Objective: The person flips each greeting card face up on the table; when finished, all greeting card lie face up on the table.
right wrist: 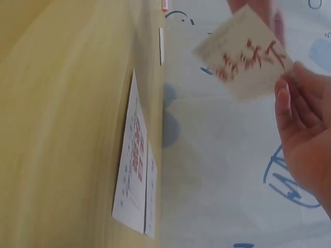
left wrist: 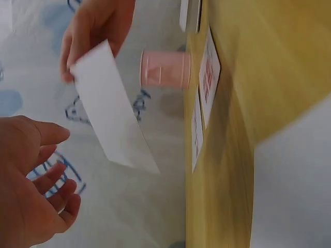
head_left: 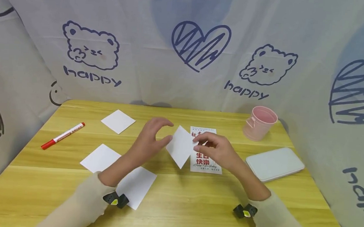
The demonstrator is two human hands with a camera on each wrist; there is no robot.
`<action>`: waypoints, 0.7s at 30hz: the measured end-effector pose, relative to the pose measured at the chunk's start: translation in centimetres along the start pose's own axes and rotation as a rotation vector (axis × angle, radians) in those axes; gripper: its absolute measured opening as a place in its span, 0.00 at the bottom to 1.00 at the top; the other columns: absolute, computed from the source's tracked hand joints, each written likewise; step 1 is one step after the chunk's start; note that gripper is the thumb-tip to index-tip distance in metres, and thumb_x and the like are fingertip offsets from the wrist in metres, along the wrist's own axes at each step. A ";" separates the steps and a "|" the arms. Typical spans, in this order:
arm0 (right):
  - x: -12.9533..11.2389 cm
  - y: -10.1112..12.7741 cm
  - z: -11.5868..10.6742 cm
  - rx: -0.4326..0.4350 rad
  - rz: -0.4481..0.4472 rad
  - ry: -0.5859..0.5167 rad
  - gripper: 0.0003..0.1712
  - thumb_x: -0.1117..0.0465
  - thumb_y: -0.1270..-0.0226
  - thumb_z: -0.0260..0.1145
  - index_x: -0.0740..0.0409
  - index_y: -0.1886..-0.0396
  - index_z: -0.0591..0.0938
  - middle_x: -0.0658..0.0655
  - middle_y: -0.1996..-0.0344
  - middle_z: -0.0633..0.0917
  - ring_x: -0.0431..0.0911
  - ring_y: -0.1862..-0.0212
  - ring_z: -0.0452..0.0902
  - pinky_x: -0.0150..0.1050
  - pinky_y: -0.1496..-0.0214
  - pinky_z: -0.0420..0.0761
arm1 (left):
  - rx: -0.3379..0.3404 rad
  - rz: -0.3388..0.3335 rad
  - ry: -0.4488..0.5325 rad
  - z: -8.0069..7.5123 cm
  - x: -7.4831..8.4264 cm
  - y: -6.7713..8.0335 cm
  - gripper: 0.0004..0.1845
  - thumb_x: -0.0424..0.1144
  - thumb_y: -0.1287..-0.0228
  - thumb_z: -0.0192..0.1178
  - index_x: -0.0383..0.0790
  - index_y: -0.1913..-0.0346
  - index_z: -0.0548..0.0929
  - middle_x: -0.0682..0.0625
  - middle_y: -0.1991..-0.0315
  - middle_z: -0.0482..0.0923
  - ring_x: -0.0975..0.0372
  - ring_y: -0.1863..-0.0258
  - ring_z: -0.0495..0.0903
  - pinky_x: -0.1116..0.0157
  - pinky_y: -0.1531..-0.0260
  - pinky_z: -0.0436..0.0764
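Card (head_left: pixel 180 148) in the air above the table (head_left: pixel 178 208), between the two hands and just left of the printed cards (head_left: pixel 205 167): that is what I have at the middle of my head view. Its white face is toward me there, and the right wrist camera gives me red lettering on the other face, too blurred for me to read.

My right hand (head_left: pixel 218 150) pinches it at the right corner, thumb and fingertips closed on the edge. My left hand (head_left: pixel 151 139) is near the opposite side, thumb and fingers apart and loosely bent; the left wrist view shows me a gap, so it holds nothing.

I judge the piece to be very light and thin, stiff enough to carry its shape from one corner, yet easy to crease under a hard squeeze. Its face may be smooth and a little slippery, so I would take it softly by two opposite edges, fingertips off the lettering, and never press on a point.

White cards (head_left: pixel 118 121) lie to the left with a pen (head_left: pixel 63 135); a cup (head_left: pixel 260 123) and a pale case (head_left: pixel 275 164) sit to the right.
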State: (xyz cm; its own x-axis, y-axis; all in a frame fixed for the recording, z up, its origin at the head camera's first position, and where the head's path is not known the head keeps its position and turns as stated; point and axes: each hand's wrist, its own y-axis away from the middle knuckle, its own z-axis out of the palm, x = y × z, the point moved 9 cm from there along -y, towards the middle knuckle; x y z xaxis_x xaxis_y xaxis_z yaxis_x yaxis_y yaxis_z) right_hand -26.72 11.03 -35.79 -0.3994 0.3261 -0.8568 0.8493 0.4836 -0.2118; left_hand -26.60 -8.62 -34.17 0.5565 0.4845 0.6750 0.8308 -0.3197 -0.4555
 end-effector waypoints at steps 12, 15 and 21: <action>-1.1 0.3 0.3 0.157 -0.040 0.106 0.08 0.58 0.34 0.72 0.49 0.57 0.84 0.45 0.64 0.86 0.43 0.64 0.78 0.36 0.60 0.81 | -0.113 -0.002 0.133 3.5 3.3 1.4 0.13 0.34 0.32 0.66 0.43 0.47 0.81 0.53 0.49 0.80 0.61 0.50 0.79 0.59 0.49 0.80; -0.9 0.3 0.4 0.169 -0.036 0.108 0.07 0.57 0.33 0.71 0.49 0.57 0.84 0.46 0.64 0.86 0.43 0.65 0.78 0.36 0.61 0.80 | -0.114 -0.019 0.146 3.5 3.0 1.4 0.11 0.34 0.32 0.65 0.43 0.49 0.82 0.53 0.51 0.81 0.62 0.52 0.80 0.60 0.50 0.81; -0.9 0.4 0.3 0.187 -0.043 0.104 0.06 0.56 0.31 0.70 0.48 0.57 0.83 0.47 0.65 0.84 0.44 0.64 0.77 0.37 0.62 0.79 | -0.129 -0.034 0.191 3.6 2.8 1.3 0.12 0.31 0.32 0.64 0.42 0.47 0.82 0.52 0.51 0.81 0.62 0.54 0.80 0.56 0.51 0.83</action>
State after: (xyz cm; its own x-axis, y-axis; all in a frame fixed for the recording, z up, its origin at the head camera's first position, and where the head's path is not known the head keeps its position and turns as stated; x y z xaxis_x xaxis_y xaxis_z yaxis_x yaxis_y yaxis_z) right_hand -25.93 10.67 -35.23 -0.4622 0.3945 -0.7942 0.8759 0.3430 -0.3394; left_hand -23.97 -4.77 -34.95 0.5091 0.3373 0.7919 0.8359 -0.4132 -0.3613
